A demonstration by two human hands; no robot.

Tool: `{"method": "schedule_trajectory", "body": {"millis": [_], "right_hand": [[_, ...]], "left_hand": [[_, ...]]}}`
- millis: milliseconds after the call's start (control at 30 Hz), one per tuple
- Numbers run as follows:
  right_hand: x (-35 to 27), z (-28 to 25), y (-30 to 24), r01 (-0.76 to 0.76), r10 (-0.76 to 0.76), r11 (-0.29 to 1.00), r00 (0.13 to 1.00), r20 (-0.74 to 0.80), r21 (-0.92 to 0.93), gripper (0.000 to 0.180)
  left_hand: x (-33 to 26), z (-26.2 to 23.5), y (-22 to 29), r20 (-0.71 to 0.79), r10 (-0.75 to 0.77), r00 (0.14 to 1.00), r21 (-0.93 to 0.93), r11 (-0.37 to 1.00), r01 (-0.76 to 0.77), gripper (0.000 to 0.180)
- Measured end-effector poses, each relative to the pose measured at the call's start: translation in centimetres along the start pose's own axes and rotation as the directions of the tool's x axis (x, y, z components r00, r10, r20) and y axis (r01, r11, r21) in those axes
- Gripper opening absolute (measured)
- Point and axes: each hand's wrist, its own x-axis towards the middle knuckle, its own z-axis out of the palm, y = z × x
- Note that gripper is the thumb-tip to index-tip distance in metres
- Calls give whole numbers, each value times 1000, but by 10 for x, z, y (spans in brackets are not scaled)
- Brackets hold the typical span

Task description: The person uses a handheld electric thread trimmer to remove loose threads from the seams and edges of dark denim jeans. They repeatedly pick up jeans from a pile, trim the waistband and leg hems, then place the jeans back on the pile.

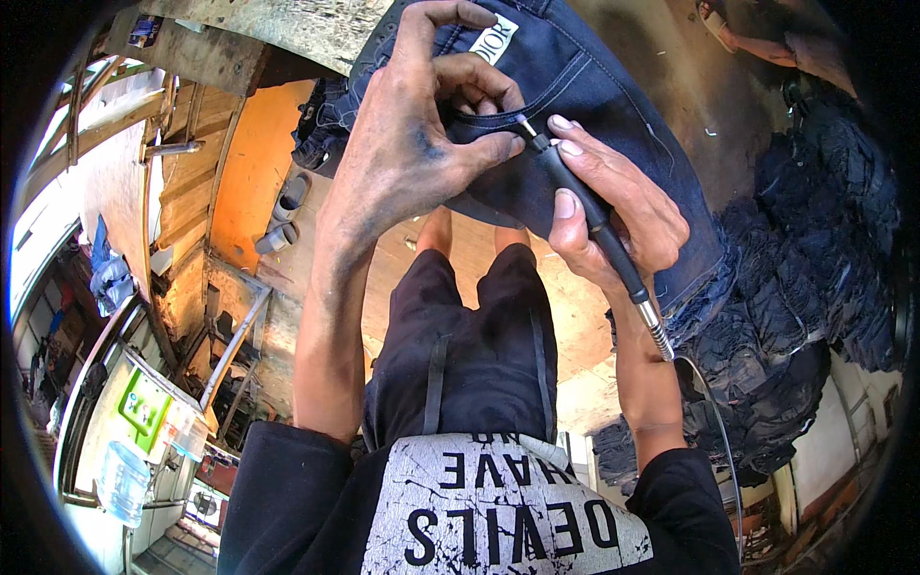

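Observation:
A dark blue denim garment (613,115) with light stitching lies spread in front of me, a white label (498,40) on it near the top. My left hand (398,153) grips the curved pocket edge, its fingers tucked behind the fabric and the thumb in front. Held like a pen in my right hand (632,206) is a black rotary tool (586,196). Its thin pale tip meets the pocket's edge, close to my left fingertips. From the tool's rear end, a metal spring sleeve leads into a thin cable (714,402) running down past my right arm.
Dark denim garments (786,259) are heaped at the right. Another person's leg (767,46) shows at the upper right. Slippers (280,237) lie on the floor beside an orange panel (254,168). At lower left are a clear water jug (123,482) and a green tray (144,410).

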Motion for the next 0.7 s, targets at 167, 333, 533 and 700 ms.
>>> {"method": "schedule_trajectory", "body": {"millis": [167,333,533,700], "right_hand": [[-2,-1,1,-25,25,1000,1000,-19,9,33],[-2,-1,2,-26,26,1000,999,-26,7,34],[-3,-3,2,-52,52,999,998,-23,5,33],[-4,-3,2,-57,57,998,998,-37,13,34]], "left_hand": [[0,4,2,3,-15,1000,-107,994,15,81],[1,5,-5,2,14,1000,-133,991,-14,82],[1,4,-6,19,-76,997,-204,976,78,82],[1,7,-4,6,-35,999,-234,972,35,83]]}}
